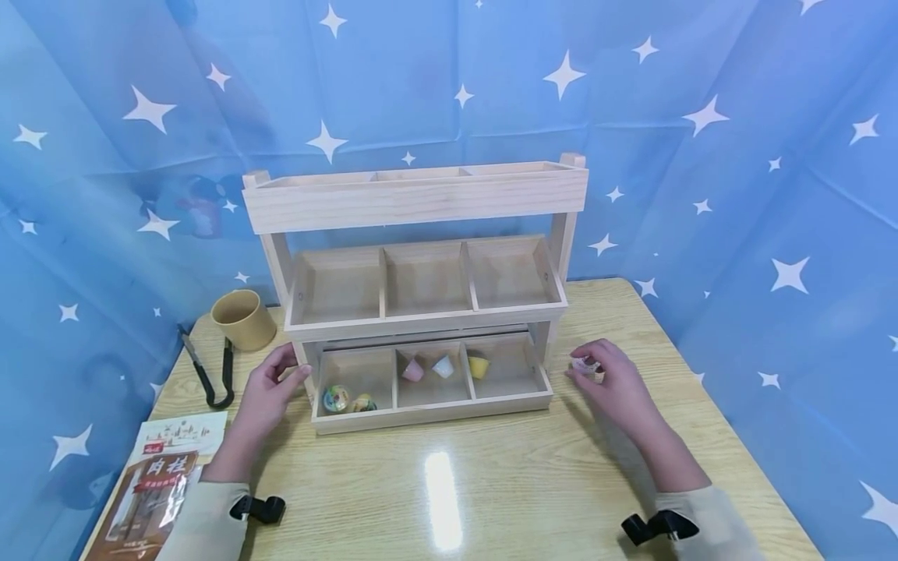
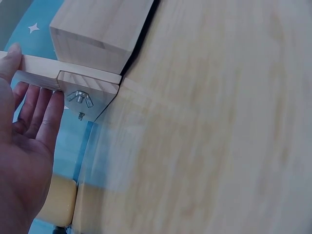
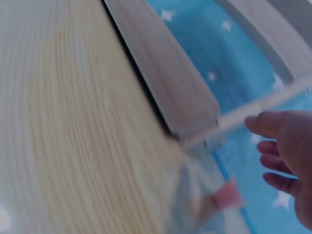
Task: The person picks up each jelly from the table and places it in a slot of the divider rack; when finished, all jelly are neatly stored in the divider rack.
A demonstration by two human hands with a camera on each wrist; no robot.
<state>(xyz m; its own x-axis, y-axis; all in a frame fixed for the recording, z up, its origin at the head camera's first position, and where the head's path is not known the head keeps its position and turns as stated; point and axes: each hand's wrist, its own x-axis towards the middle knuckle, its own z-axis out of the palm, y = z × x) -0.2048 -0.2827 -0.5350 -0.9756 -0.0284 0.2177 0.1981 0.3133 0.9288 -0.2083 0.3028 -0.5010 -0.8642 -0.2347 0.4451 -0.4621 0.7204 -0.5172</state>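
My left hand [image 1: 270, 389] pinches the left upright of a three-tier wooden rack [image 1: 421, 206], thumb on one side and fingers behind, as the left wrist view [image 2: 31, 117] shows. To the right of the rack hovers my right hand [image 1: 609, 379], fingers bent loosely around no visible thing. Under it, partly hidden in the head view, a small pink cup-shaped item [image 3: 227, 195] lies on the table, blurred in the right wrist view. The bottom tier holds a pink cup [image 1: 413, 369], a white cup [image 1: 443, 367], a yellow cup [image 1: 479, 367] and two round colourful packets [image 1: 336, 399].
A tan mug [image 1: 243, 319] and black-handled tongs [image 1: 210, 374] stand and lie left of the rack. Printed food packages [image 1: 150, 499] lie at the table's left front. A starred blue curtain [image 1: 435, 86] hangs behind.
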